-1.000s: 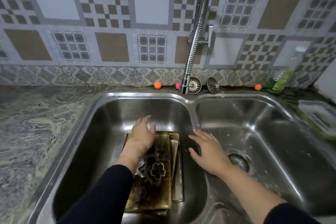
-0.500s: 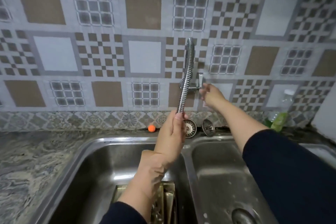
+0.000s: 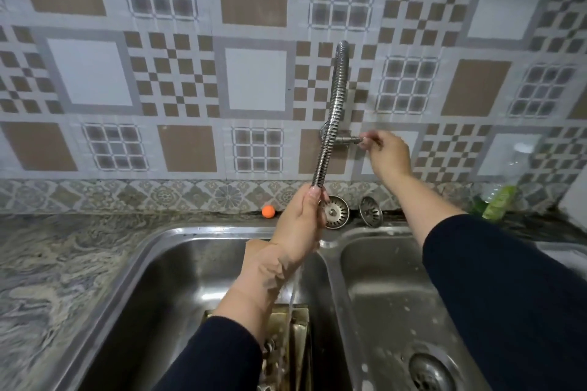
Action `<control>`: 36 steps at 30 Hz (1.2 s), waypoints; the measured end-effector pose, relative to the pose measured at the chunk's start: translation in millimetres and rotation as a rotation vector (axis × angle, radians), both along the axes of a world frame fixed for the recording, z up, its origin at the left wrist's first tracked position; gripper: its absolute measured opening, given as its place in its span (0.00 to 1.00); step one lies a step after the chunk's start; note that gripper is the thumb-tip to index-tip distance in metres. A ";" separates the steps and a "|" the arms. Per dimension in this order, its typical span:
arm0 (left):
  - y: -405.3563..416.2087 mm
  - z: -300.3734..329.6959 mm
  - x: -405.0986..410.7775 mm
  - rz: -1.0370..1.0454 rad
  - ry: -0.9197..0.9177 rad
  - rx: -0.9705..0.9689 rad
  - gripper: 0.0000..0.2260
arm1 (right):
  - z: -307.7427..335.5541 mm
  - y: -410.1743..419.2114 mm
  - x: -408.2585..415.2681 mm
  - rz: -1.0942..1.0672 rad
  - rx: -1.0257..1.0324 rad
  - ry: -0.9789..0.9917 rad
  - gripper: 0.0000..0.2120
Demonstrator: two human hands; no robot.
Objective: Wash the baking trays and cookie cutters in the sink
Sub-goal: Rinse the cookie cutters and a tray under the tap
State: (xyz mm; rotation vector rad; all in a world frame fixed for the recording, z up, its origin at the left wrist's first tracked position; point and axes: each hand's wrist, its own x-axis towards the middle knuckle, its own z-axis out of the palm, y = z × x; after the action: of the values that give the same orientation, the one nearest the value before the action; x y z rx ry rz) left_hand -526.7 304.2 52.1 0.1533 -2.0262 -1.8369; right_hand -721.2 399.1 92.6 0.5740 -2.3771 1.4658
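Note:
My left hand (image 3: pixel 300 225) grips the lower end of the flexible steel faucet hose (image 3: pixel 332 114) above the left sink basin (image 3: pixel 165 289). A thin stream of water (image 3: pixel 293 289) falls from it onto the brown, stained baking trays (image 3: pixel 298 336) lying in that basin. A cookie cutter (image 3: pixel 269 347) shows only partly beside my left sleeve. My right hand (image 3: pixel 386 154) pinches the tap handle (image 3: pixel 351 139) on the wall.
The right sink basin (image 3: pixel 381 311) has an open drain (image 3: pixel 428 371). Two metal strainers (image 3: pixel 334 212) lean at the wall behind the sink, beside an orange ball (image 3: pixel 268 211). A green soap bottle (image 3: pixel 500 200) stands at the right. A marbled counter (image 3: pixel 54 270) lies left.
Both hands rose from the sink to the faucet, left on the hose end, right on the tap handle. The handle has turned and water now runs.

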 end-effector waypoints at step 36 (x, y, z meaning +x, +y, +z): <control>13.2 -143.4 125.3 0.228 -0.673 0.217 0.09 | -166.3 25.0 248.7 0.296 0.182 -0.787 0.02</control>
State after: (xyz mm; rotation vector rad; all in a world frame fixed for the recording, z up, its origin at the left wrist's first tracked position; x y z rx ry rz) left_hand -401.4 317.4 -91.2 1.1485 -2.0699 -2.0179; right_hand -472.5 424.1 -73.7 0.4535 -3.1566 1.8686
